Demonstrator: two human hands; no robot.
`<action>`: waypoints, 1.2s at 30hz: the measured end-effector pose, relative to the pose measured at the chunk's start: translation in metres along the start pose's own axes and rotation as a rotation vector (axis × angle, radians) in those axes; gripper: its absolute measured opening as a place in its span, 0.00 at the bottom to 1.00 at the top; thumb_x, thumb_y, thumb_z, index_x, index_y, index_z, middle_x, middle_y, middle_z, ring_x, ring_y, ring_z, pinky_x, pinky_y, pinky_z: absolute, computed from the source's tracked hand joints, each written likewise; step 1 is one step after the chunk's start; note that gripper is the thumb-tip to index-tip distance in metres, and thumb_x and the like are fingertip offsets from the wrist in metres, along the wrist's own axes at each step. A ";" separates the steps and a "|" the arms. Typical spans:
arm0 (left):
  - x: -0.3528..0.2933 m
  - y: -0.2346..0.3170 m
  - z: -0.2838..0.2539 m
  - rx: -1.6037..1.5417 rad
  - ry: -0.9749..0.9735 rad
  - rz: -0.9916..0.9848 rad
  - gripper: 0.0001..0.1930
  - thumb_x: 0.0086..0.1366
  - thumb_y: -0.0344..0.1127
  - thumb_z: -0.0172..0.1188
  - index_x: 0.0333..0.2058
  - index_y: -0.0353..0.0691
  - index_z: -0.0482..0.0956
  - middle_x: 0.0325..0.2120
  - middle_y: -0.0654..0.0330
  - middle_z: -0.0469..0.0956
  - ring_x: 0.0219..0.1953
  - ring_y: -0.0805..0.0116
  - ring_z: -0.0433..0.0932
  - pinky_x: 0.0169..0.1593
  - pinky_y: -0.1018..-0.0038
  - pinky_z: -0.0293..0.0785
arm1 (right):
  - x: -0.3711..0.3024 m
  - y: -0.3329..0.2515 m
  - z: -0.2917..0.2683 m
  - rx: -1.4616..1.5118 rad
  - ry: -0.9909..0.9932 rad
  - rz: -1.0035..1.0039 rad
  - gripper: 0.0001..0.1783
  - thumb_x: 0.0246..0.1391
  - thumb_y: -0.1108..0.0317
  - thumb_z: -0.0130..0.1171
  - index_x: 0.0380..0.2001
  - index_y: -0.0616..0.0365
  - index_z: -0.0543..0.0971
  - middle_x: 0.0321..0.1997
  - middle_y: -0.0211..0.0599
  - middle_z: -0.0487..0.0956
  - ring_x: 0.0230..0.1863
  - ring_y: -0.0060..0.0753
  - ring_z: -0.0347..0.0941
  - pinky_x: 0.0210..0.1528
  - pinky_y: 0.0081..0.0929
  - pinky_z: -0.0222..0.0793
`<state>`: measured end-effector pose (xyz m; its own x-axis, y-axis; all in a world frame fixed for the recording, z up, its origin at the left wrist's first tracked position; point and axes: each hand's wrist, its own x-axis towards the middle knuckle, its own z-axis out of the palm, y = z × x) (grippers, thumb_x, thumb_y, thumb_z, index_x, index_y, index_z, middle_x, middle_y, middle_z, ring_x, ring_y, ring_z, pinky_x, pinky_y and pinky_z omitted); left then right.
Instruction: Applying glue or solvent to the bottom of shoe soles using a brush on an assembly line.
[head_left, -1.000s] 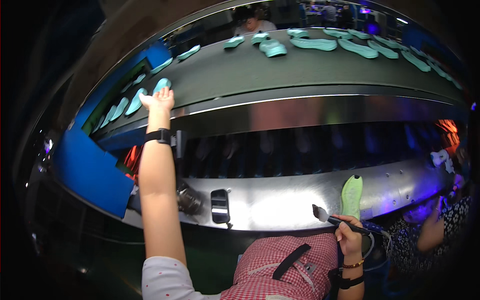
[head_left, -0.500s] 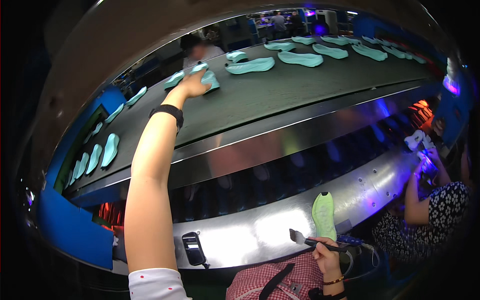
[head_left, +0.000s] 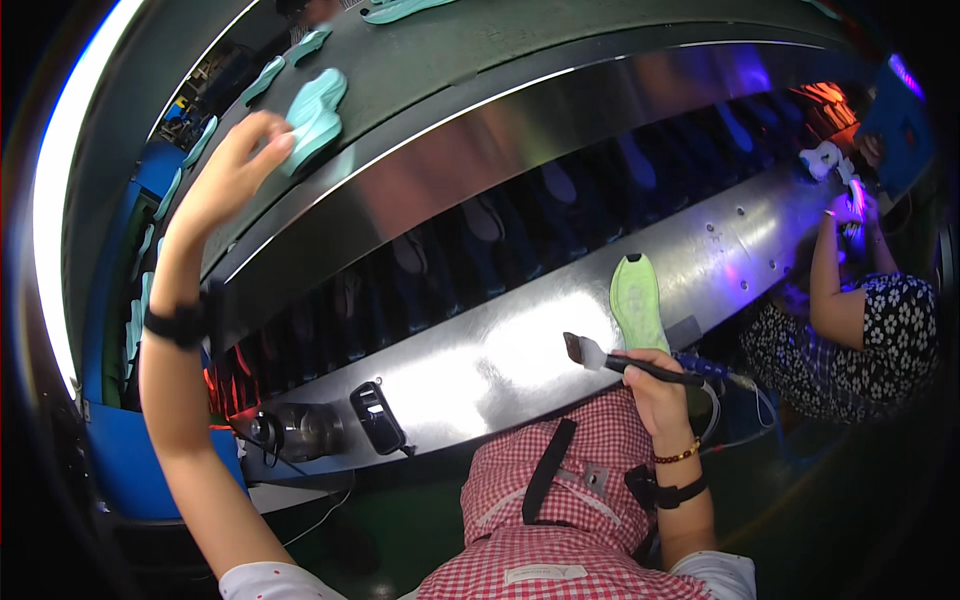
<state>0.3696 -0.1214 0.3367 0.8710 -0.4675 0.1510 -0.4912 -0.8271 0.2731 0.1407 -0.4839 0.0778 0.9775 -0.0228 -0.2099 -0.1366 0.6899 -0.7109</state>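
Above the near edge of the dark conveyor belt [head_left: 480, 45], my left hand [head_left: 240, 165] is closed on the end of a teal shoe sole [head_left: 318, 105]. Motion smears this sole slightly, and its shape suggests a second one may overlap it. Low at the right, my right hand [head_left: 655, 395] grips a flat brush [head_left: 645, 369] by its black handle, bristles pointing left. Just beyond that hand, a yellow-green shoe sole [head_left: 637, 300] lies on the shiny metal ledge [head_left: 470, 400]; the hand covers part of its near end.
More teal soles [head_left: 265, 80] lie along the belt. Below it, dark shoe-shaped pieces [head_left: 485, 220] line a recess. A black rectangular device [head_left: 378, 418] and a dark round container [head_left: 305, 430] sit toward the ledge's left. A co-worker [head_left: 840, 320] handles a white shoe at the right.
My left hand has come back from farther across the belt, nearer and leftward, with the teal sole. The view has tipped downward. My right hand keeps the brush beside the yellow-green sole.
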 end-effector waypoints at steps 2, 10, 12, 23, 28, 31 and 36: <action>-0.040 0.016 0.014 -0.334 0.263 -0.081 0.12 0.64 0.39 0.46 0.31 0.34 0.69 0.33 0.61 0.71 0.38 0.71 0.69 0.45 0.73 0.64 | -0.003 0.000 0.001 0.013 0.023 -0.001 0.12 0.45 0.83 0.54 0.36 0.67 0.74 0.40 0.47 0.76 0.42 0.32 0.72 0.49 0.24 0.65; -0.172 0.046 0.086 -1.659 0.635 -0.596 0.19 0.52 0.28 0.50 0.45 0.31 0.66 0.34 0.57 0.74 0.37 0.65 0.74 0.43 0.69 0.71 | -0.018 0.002 0.010 -0.059 0.070 -0.010 0.12 0.45 0.80 0.54 0.37 0.66 0.75 0.36 0.41 0.77 0.33 0.23 0.70 0.38 0.17 0.65; -0.203 0.047 0.124 -1.504 0.604 -0.478 0.25 0.48 0.33 0.56 0.47 0.31 0.65 0.38 0.54 0.73 0.39 0.62 0.74 0.43 0.70 0.72 | -0.023 0.001 0.014 -0.070 0.074 -0.028 0.12 0.45 0.79 0.55 0.37 0.66 0.75 0.35 0.40 0.77 0.32 0.22 0.69 0.37 0.17 0.65; -0.232 0.145 0.289 -2.633 0.083 -0.479 0.45 0.53 0.73 0.31 0.56 0.40 0.58 0.50 0.48 0.65 0.49 0.47 0.67 0.55 0.47 0.58 | -0.024 0.018 0.059 -0.383 -0.296 0.082 0.10 0.44 0.78 0.58 0.34 0.67 0.77 0.35 0.40 0.78 0.37 0.24 0.74 0.43 0.19 0.68; -0.227 0.159 0.292 -2.609 0.056 -0.370 0.40 0.57 0.70 0.25 0.54 0.43 0.62 0.47 0.51 0.68 0.47 0.49 0.69 0.52 0.51 0.62 | -0.009 0.031 0.081 -0.481 -0.317 0.053 0.11 0.45 0.78 0.58 0.35 0.67 0.76 0.35 0.40 0.78 0.38 0.23 0.74 0.42 0.19 0.69; -0.219 0.174 0.293 -2.487 0.277 -0.632 0.36 0.60 0.66 0.25 0.52 0.43 0.63 0.46 0.52 0.69 0.48 0.56 0.69 0.52 0.60 0.64 | -0.013 0.036 0.099 -0.779 -0.369 -0.122 0.11 0.42 0.76 0.60 0.34 0.64 0.78 0.30 0.39 0.78 0.34 0.24 0.73 0.38 0.18 0.68; -0.223 0.159 0.294 -2.209 0.536 -0.825 0.35 0.60 0.65 0.25 0.48 0.42 0.66 0.40 0.56 0.71 0.44 0.60 0.70 0.48 0.65 0.67 | -0.039 0.032 0.104 -1.091 -0.686 -0.469 0.11 0.36 0.74 0.62 0.30 0.60 0.80 0.23 0.37 0.76 0.25 0.34 0.71 0.30 0.25 0.65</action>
<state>0.0968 -0.2408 0.0670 0.9025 0.0234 -0.4300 0.2164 0.8386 0.4999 0.1153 -0.3859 0.1330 0.8062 0.4852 0.3386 0.4812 -0.2045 -0.8524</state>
